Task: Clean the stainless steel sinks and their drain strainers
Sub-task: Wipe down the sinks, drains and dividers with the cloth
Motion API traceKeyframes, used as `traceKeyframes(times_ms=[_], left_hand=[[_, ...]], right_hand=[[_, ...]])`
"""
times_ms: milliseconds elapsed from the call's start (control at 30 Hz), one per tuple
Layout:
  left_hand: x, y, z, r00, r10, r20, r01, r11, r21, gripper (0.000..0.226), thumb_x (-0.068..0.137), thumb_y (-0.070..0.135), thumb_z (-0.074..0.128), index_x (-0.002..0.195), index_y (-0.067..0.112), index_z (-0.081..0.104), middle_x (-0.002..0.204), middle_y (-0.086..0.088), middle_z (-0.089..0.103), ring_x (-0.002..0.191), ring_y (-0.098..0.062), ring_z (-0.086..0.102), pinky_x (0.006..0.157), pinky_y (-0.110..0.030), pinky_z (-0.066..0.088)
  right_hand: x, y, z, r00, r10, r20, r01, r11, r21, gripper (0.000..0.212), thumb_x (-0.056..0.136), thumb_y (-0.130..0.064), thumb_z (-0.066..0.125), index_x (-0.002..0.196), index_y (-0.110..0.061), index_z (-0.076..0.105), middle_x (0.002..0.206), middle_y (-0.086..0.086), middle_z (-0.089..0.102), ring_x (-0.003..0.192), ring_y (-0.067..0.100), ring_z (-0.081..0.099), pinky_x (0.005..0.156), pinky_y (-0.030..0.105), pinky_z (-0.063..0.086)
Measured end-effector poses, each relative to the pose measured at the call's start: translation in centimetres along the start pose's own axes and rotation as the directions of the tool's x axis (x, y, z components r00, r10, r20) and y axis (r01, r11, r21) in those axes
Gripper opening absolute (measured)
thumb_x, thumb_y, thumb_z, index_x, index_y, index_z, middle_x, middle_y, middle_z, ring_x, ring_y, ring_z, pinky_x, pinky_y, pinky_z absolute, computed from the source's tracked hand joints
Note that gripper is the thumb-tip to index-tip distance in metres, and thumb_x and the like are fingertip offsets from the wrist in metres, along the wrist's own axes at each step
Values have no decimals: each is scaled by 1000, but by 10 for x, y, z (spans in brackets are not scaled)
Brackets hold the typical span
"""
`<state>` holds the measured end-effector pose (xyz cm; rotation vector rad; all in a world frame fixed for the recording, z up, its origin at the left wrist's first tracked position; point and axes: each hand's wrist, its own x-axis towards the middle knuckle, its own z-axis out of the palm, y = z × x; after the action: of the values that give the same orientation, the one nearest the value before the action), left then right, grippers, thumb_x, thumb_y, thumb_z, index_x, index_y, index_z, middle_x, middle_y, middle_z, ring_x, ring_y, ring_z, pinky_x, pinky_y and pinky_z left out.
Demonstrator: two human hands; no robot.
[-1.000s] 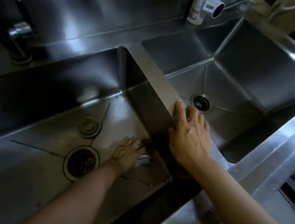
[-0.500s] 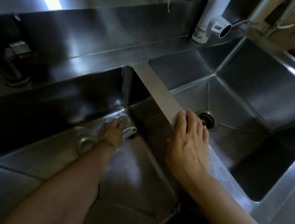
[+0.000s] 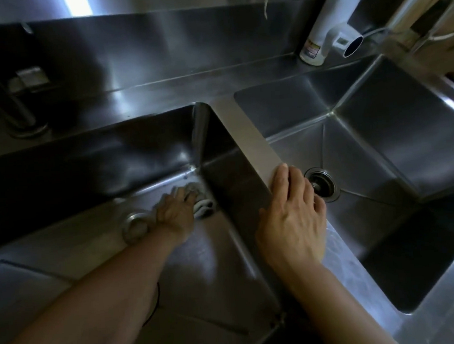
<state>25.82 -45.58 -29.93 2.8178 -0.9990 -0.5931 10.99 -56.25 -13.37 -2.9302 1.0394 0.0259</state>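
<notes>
Two stainless steel sinks lie side by side: the left sink (image 3: pixel 89 166) and the right sink (image 3: pixel 380 132). My left hand (image 3: pixel 175 214) presses a whitish scrubbing pad (image 3: pixel 202 203) into the far right corner of the left sink's floor. A round loose strainer (image 3: pixel 136 229) lies on that floor just left of my wrist. My forearm hides most of the left drain; only a dark sliver shows. My right hand (image 3: pixel 292 221) rests flat, fingers straight, on the divider (image 3: pixel 248 140) between the sinks. The right sink's drain strainer (image 3: pixel 323 184) sits beside my fingertips.
A white faucet unit (image 3: pixel 328 25) stands on the back ledge above the right sink. A dark faucet base (image 3: pixel 17 107) stands at the back left. Hanging utensils show at the far right edge. The steel front rim (image 3: pixel 448 303) runs along the lower right.
My left hand slid the pad from the near right part of the left sink's floor up into the far corner. The view tilted up. My right hand stayed on the divider.
</notes>
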Motion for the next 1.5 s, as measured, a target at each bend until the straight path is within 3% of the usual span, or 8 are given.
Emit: traceKeyframes(times_ms=[267,400,600,767,900,1100,1233,1500], left_hand=[[-85,-2,36,991,83,105,-91,993,74,46,99,32,32,145,25,25,151,-6,20,117,-31,48,98,-37,35],[-120,-13,41,968,89,235,-87,996,-23,60,93,15,50,146,18,24,154,-9,16,132,-35,36,109,-39,29],[-154,-35,30,984,85,156,-60,985,-161,68,85,11,59,145,25,29,143,-4,29,123,-31,44,98,-40,42],[-180,-45,34,971,61,229,-39,994,-101,50,97,16,42,146,21,33,149,-10,25,132,-32,34,104,-42,34],[-198,-63,23,964,-13,267,20,1000,-21,66,86,10,61,144,21,32,146,-8,28,127,-35,41,102,-42,41],[-222,-98,3,972,-171,159,216,914,-342,66,76,27,72,137,29,45,140,-3,44,123,-28,48,100,-33,41],[-236,-109,-12,934,-323,150,354,796,-491,47,80,15,65,123,21,46,123,-8,56,105,-27,57,79,-29,45],[-269,-121,-55,905,-412,107,377,660,-650,31,76,12,63,97,27,45,100,-5,59,89,-24,57,70,-30,44]], right_hand=[[-8,-5,-13,996,-1,94,-4,998,57,78,94,-22,50,153,-12,0,160,11,-7,148,27,-8,118,41,-6],[-37,-27,-11,987,-158,11,156,983,95,71,92,-17,52,152,-10,15,160,14,-7,147,29,-9,117,38,-8],[-74,-63,8,953,-286,102,268,950,162,49,94,-21,33,142,-10,33,159,18,-1,148,31,-1,119,37,4],[-87,-78,23,928,-263,265,229,962,150,51,92,-25,50,138,-11,34,157,18,2,145,35,9,116,43,19],[-100,-88,23,911,-249,328,214,967,139,56,88,-21,56,138,-12,34,156,18,6,141,37,19,113,44,28],[-111,-98,13,892,-229,391,187,972,143,55,91,-13,49,142,-13,31,155,16,12,140,34,24,112,41,28],[-115,-105,0,865,-259,429,205,964,168,52,90,-8,48,140,-12,35,149,14,26,134,31,33,109,41,32],[-122,-115,-19,838,-325,437,268,945,189,52,90,-17,57,138,-16,37,141,11,36,127,29,41,102,40,40]])
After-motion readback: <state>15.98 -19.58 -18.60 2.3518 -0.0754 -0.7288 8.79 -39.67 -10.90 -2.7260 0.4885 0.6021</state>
